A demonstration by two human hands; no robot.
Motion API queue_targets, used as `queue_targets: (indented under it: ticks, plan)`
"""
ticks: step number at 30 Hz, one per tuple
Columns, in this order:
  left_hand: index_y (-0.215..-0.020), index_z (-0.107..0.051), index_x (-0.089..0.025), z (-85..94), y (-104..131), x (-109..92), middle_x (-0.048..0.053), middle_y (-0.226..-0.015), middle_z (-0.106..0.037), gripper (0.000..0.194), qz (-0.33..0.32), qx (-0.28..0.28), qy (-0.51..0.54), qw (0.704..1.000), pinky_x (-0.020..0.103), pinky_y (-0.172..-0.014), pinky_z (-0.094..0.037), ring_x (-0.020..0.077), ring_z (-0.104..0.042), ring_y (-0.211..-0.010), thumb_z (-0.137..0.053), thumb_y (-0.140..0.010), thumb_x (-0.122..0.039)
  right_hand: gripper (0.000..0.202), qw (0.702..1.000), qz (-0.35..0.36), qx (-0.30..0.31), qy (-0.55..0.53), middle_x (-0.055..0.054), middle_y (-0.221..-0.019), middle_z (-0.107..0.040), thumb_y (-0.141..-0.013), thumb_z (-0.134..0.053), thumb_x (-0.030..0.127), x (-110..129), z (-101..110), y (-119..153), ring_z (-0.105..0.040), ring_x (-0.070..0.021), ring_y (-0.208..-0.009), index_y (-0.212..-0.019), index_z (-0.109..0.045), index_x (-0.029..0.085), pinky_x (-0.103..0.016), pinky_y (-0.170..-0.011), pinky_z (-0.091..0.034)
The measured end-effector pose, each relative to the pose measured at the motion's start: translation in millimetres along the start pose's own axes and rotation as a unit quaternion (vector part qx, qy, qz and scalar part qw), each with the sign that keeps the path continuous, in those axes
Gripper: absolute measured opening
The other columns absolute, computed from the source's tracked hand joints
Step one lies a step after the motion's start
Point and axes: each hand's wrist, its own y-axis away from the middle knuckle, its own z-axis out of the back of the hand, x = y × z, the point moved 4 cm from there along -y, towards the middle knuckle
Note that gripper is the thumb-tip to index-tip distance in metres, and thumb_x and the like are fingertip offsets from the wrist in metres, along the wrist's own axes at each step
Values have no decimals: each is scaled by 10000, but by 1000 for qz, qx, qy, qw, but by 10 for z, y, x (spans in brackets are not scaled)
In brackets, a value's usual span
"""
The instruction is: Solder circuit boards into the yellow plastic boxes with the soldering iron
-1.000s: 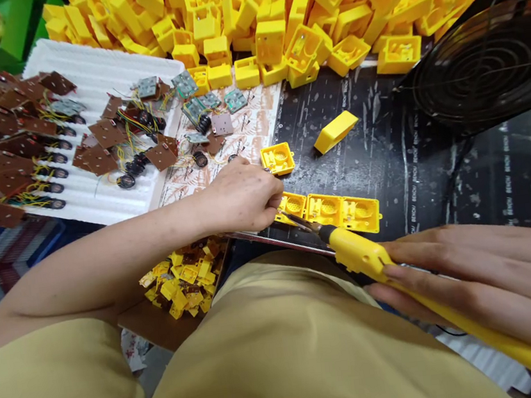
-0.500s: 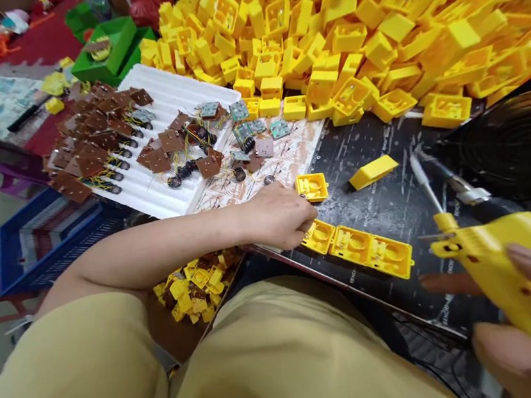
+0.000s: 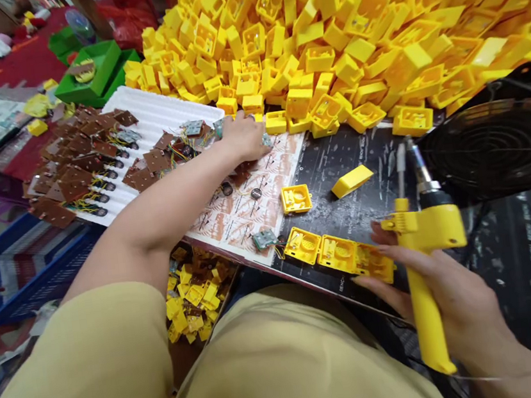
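My left hand (image 3: 244,138) reaches down among small green circuit boards (image 3: 266,140) at the far edge of the patterned sheet; its fingertips are hidden. My right hand (image 3: 469,303) grips a yellow soldering gun (image 3: 436,228), tip pointing away from me. Its thumb and a finger reach around the right end of a row of three yellow cases (image 3: 337,253). Beside the row's left case lies a wired green circuit board (image 3: 265,239). An open yellow case (image 3: 296,199) and a yellow block-shaped piece (image 3: 352,181) sit just beyond.
A large heap of yellow cases (image 3: 325,56) covers the back. On the left, a white foam sheet (image 3: 121,184) carries brown boards with wires and black round parts. A black fan (image 3: 490,139) stands at right. Below the table edge, a box holds yellow parts (image 3: 200,294).
My left hand has moved from the row of cases away to the green boards. A wired board now shows beside the row. My right hand has brought the soldering gun left and upright.
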Motion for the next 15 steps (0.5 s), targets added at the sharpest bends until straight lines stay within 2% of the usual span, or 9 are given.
queue_targets:
  ticks: [1, 3, 4, 6, 8, 10, 12, 13, 15]
  plan:
    - [-907, -676, -125, -13, -25, 38, 111, -1013, -681, 309, 7, 13, 22, 1000, 527, -1002, -383, 369, -534, -1168, -754, -697, -338, 458, 1000, 25, 16, 9, -14, -884, -670, -825, -756, 321, 13, -20, -1, -673, -196, -772, -1232, -561, 242, -339, -798, -563]
    - [-915, -657, -128, 94, 9, 140, 94, -985, -697, 312, 8, 12, 118, 993, 466, -925, -453, 292, -605, -1046, -744, -715, -352, 451, 997, 63, 46, 21, -30, -922, -672, -851, -728, 341, 23, -53, 12, -677, -206, -795, -1241, -535, 224, -372, -821, -566]
    - [-949, -640, -131, 202, 52, 204, 90, -991, -703, 340, 0, 3, 163, 987, 427, -876, -482, 240, -623, -979, -705, -760, -406, 450, 996, 66, 53, 22, -39, -950, -673, -859, -719, 341, 17, -65, 21, -678, -210, -814, -1247, -526, 219, -375, -815, -569]
    - [-1053, -594, -143, 491, 138, 342, 88, -1076, -704, 465, -24, -36, 301, 953, 384, -834, -510, 179, -621, -948, -651, -803, -530, 441, 997, 51, 55, 19, -51, -1008, -673, -867, -708, 294, 1, -94, 23, -679, -219, -880, -1255, -514, 218, -354, -774, -574]
    - [-1115, -576, -205, 798, 182, 456, 38, -1172, -684, 536, -54, -83, 387, 917, 365, -824, -504, 174, -611, -1004, -640, -785, -622, 434, 998, 35, 48, 12, -54, -1059, -669, -867, -695, 220, 12, -145, -5, -672, -225, -961, -1259, -508, 224, -331, -756, -577]
    - [-1180, -578, -200, 1082, 174, 528, 20, -1192, -661, 619, -61, -158, 381, 909, 351, -767, -466, 196, -606, -1044, -557, -798, -688, 441, 999, 30, 41, 6, -56, -1088, -665, -867, -687, 185, 52, -213, -57, -668, -222, -994, -1264, -501, 226, -323, -771, -581]
    - [-1281, -533, -191, 1310, 151, 542, 5, -1223, -623, 780, -45, -232, 316, 919, 342, -767, -454, 209, -580, -1089, -417, -794, -788, 461, 999, 36, 34, 1, -63, -1124, -660, -858, -708, 217, 103, -271, -110, -670, -220, -996, -1267, -498, 232, -330, -792, -587]
    - [-1335, -489, -208, 1386, 144, 515, -13, -1249, -602, 858, -46, -243, 263, 933, 345, -804, -465, 216, -546, -1131, -354, -776, -846, 482, 999, 36, 29, 1, -71, -1150, -655, -848, -724, 242, 122, -287, -128, -669, -227, -1005, -1273, -495, 235, -341, -804, -590]
    - [-1433, -356, -253, 1405, 155, 369, -31, -1312, -561, 908, -110, -174, 99, 974, 364, -912, -469, 229, -447, -1227, -171, -804, -882, 548, 1000, 29, 12, 2, -100, -1223, -629, -815, -765, 292, 141, -279, -144, -659, -257, -1056, -1284, -488, 234, -384, -842, -593]
